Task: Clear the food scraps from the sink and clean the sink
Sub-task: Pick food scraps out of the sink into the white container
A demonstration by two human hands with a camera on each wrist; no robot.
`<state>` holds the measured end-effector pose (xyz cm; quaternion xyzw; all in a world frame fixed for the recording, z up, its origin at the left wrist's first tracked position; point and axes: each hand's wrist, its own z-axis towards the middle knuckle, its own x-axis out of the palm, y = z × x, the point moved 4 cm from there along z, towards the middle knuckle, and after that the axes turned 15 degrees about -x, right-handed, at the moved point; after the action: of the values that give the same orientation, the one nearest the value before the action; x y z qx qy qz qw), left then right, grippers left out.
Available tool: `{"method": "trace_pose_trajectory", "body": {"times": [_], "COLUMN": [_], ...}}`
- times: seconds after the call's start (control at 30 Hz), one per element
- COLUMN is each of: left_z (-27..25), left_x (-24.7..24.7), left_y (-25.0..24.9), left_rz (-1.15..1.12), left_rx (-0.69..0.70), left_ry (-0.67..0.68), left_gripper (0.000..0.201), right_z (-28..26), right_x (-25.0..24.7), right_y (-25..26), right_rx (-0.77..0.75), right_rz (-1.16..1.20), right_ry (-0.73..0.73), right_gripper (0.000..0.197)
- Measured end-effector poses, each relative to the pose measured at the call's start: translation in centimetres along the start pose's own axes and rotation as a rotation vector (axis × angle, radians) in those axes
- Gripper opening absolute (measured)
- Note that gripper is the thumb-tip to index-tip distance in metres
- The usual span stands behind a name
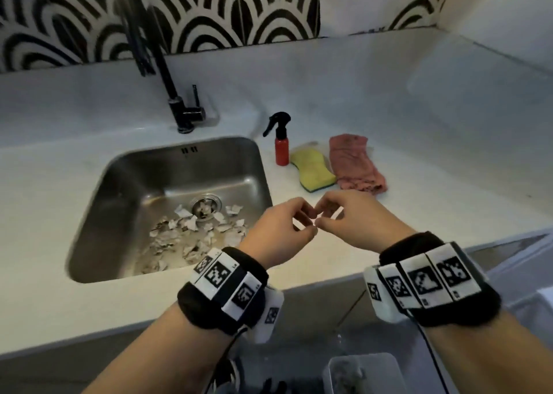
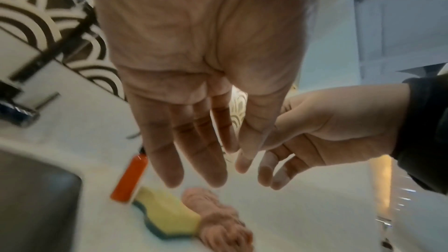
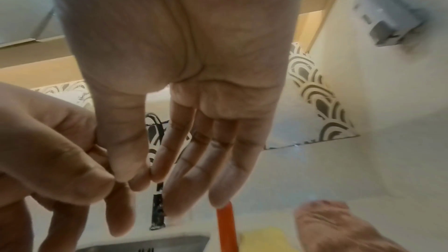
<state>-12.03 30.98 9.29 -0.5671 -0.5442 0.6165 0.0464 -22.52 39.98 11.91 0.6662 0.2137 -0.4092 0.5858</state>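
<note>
Sink (image 1: 125, 166) — stainless, set in white countertop (image 1: 389, 100), holds torn paper-like scraps (image 1: 191, 232) spread over its floor & bunched round the drain strainer (image 1: 206, 208), some inside it. Black faucet (image 1: 179, 106) just behind sink. Right of sink: red spray bottle (image 1: 282, 142), then yellow-green sponge (image 1: 312, 169), then pink cloth (image 1: 354, 163), touching. Left hand (image 1: 278, 232) & right hand (image 1: 356, 217) hover near sink's right front corner, fingertips meeting — both loosely curled, nothing visibly held.
</note>
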Motion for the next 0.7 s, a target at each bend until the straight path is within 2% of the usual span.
{"method": "trace_pose_trajectory", "body": {"times": [0.1, 0.23, 0.4, 0.53, 0.7], "left_z": [1.5, 4.7, 10.4, 14.4, 17.7], "left_x": [-5.9, -12.2, -18.6, -21.1, -20.7], "left_y": [1.7, 5.8, 13.5, 20.3, 27.5], "left_rz": [0.043, 0.161, 0.276, 0.335, 0.387], "left_rx": [-0.034, -0.104, -0.256, -0.370, -0.491], "left_ry": [-0.078, -0.093, -0.099, -0.050, 0.023], "left_gripper": [0.010, 0.013, 0.019, 0.023, 0.035], "right_z": [5.6, 13.4, 22.2, 27.7, 31.2], "right_x": [0.0, 2.1, 7.4, 13.3, 20.8], "right_y": [3.4, 7.1, 9.4, 9.1, 7.8], "right_rx": [-0.082, -0.161, -0.152, -0.088, -0.015], "right_rz": [-0.012, -0.044, -0.078, -0.072, -0.069], "right_ry": [0.001, 0.053, 0.172, 0.259, 0.344], "right_gripper": [0.012, 0.015, 0.018, 0.020, 0.023]}}
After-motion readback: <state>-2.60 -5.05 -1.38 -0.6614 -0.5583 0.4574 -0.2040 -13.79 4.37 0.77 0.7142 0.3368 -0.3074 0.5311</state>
